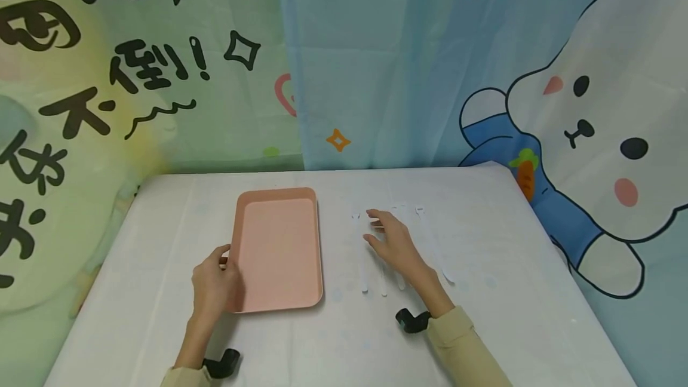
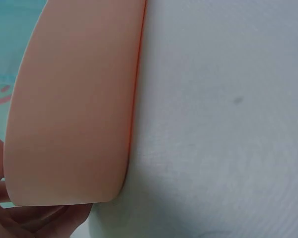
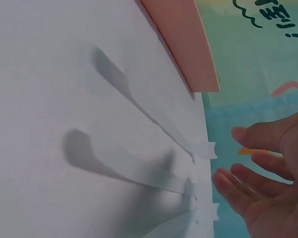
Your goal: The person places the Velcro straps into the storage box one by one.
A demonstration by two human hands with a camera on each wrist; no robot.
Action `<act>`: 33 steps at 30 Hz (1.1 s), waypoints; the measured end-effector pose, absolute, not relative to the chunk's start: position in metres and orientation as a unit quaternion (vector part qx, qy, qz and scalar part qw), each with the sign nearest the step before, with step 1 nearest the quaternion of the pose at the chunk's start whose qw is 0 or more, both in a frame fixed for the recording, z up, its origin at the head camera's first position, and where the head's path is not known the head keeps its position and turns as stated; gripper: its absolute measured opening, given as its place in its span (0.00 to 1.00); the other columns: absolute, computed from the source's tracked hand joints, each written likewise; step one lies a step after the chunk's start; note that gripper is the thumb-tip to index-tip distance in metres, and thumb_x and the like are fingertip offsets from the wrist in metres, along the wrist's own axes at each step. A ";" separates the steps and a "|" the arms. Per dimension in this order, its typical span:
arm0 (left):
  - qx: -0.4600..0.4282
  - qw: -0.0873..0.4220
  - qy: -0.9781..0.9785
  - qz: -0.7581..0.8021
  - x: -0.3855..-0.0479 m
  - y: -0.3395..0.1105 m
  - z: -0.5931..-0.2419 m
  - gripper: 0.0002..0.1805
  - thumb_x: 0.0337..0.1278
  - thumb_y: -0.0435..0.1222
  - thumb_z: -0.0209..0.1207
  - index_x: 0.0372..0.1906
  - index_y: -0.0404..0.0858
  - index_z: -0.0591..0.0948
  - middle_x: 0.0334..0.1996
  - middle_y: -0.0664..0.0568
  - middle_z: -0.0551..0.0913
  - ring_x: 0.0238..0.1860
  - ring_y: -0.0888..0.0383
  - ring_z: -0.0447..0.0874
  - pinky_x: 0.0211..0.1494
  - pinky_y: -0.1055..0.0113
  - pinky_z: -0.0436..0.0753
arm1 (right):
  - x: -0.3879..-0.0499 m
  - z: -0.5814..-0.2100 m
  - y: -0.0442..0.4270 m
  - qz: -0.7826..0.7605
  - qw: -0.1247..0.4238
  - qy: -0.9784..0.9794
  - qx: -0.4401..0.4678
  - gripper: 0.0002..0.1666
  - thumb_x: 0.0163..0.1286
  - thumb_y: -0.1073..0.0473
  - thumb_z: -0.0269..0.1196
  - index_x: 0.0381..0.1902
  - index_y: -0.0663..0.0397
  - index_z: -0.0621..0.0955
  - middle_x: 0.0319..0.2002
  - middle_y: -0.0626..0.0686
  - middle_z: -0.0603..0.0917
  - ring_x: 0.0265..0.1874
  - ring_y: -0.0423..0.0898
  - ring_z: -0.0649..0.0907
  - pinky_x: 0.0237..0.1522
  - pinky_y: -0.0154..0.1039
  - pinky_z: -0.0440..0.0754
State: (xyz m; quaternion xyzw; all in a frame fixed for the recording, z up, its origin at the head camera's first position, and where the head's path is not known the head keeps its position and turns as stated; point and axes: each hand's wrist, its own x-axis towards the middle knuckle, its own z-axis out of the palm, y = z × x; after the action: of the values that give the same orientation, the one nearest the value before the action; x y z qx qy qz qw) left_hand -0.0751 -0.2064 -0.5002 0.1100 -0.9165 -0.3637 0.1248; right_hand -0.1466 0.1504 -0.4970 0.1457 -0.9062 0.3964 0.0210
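Note:
A pink rectangular tray [image 1: 278,249] lies on the white table, and my left hand [image 1: 212,285] grips its left edge. In the left wrist view, fingers of the left hand [image 2: 35,215] wrap the end of the tray [image 2: 74,109]. My right hand [image 1: 396,246] hovers over several thin, whitish translucent strips, one of them the rightmost strip [image 1: 435,246]. In the right wrist view the right hand [image 3: 273,173] has its fingers spread and bent slightly, holding nothing, beside the ends of the strips [image 3: 154,111].
The white table [image 1: 484,315] reaches back to a hanging cloth [image 1: 376,64] with a cartoon rabbit, hearts and black lettering. Black wrist devices [image 1: 412,320] sit on both wrists. The tray's side [image 3: 186,44] stands beyond the strips in the right wrist view.

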 end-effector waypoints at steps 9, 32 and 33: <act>0.109 0.138 -0.915 -0.364 -0.073 -0.206 -0.499 0.19 0.59 0.22 0.54 0.54 0.24 0.83 0.35 0.29 0.88 0.32 0.37 0.90 0.31 0.49 0.85 | -0.175 -0.500 0.139 0.471 -0.047 -0.880 0.047 0.28 0.71 0.64 0.65 0.68 0.62 0.74 0.62 0.63 0.82 0.60 0.59 0.83 0.60 0.53 0.81; 0.111 0.158 -0.911 -0.365 -0.074 -0.204 -0.501 0.17 0.59 0.22 0.56 0.53 0.24 0.85 0.33 0.30 0.89 0.31 0.37 0.90 0.31 0.48 0.85 | -0.198 -0.519 0.121 0.474 0.013 -0.880 0.019 0.11 0.73 0.62 0.65 0.48 0.61 0.87 0.42 0.59 0.89 0.44 0.53 0.86 0.48 0.47 0.83; 0.110 0.158 -0.910 -0.366 -0.074 -0.204 -0.501 0.17 0.59 0.22 0.55 0.52 0.24 0.85 0.33 0.30 0.89 0.32 0.37 0.90 0.31 0.48 0.85 | -0.198 -0.519 0.121 0.475 0.016 -0.879 0.020 0.10 0.73 0.62 0.65 0.47 0.62 0.87 0.41 0.59 0.89 0.42 0.53 0.86 0.46 0.46 0.84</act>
State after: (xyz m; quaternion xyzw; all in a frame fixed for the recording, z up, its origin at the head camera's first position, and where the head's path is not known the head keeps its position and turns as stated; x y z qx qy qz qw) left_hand -0.0741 -0.2039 -0.5013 0.1105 -0.9104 -0.3659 0.1583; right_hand -0.1977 0.1211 -0.5186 0.0205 -0.8794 0.4753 0.0161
